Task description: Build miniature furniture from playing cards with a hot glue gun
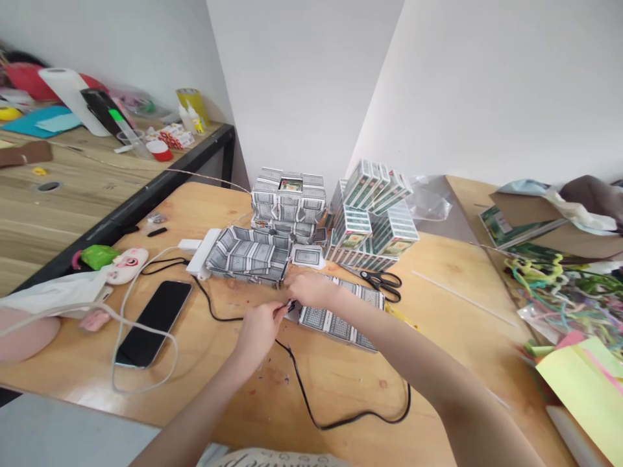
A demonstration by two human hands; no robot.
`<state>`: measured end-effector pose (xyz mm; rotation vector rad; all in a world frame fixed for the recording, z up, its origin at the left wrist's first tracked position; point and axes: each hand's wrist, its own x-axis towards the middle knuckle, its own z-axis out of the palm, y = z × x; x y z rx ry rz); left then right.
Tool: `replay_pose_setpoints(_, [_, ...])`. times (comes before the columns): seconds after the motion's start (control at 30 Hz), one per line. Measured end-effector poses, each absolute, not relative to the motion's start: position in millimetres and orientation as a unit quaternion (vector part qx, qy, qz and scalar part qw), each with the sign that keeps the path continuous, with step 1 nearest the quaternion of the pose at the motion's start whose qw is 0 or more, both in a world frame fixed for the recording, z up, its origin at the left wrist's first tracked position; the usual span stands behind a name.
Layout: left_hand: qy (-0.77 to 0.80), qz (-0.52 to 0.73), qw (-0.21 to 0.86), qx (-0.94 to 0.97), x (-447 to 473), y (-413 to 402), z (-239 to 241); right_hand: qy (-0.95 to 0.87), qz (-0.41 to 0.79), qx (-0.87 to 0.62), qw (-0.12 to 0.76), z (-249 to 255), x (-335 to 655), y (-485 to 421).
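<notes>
My left hand [259, 329] is pinched shut at the left end of a flat strip of playing cards [341, 314] lying on the wooden table [341, 383]. My right hand [310, 288] rests on the same strip, fingers curled down on its near end. What the left fingers pinch is too small to name. A black cable [302, 383] runs under both hands. Behind them stands a tray built from cards [248, 257] and a taller card structure [288, 202].
Card boxes [372, 217] are stacked at the back with black scissors [384, 281] beside them. A black phone [154, 321], a white cable and a white power adapter [200, 253] lie left. Coloured paper [584, 383] and pipe cleaners crowd the right edge. A second cluttered desk stands far left.
</notes>
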<state>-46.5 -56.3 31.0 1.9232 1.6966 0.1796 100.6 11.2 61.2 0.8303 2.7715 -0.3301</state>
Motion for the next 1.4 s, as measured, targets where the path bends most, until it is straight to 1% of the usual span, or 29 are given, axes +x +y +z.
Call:
replay_pose_setpoints(0.17, [0.639, 0.056, 0.263, 0.720, -48, -56, 33, 0.947, -0.134, 0.276, 0.093, 56, 104, 10])
replay_pose_setpoints(0.43, [0.648, 0.066, 0.267, 0.711, -42, -56, 35, 0.955, -0.139, 0.254, 0.067, 48, 111, 11])
replay_pose_setpoints(0.7, [0.633, 0.016, 0.226, 0.741, -37, -58, 45, 0.963, -0.113, 0.241, 0.045, 50, 116, 8])
replay_pose_setpoints(0.9, [0.619, -0.010, 0.195, 0.761, -34, -59, 46, 0.978, -0.070, 0.195, 0.019, 49, 113, 6])
replay_pose_setpoints(1.07, [0.613, -0.030, 0.183, 0.768, -33, -59, 41, 0.978, -0.080, 0.192, 0.015, 46, 111, 6])
replay_pose_setpoints(1.27, [0.611, -0.021, 0.187, 0.769, -32, -60, 39, 0.976, -0.093, 0.197, 0.010, 43, 111, 7])
replay_pose_setpoints(1.4, [0.623, 0.011, 0.206, 0.754, -31, -58, 39, 0.972, -0.098, 0.213, 0.007, 42, 110, 7])
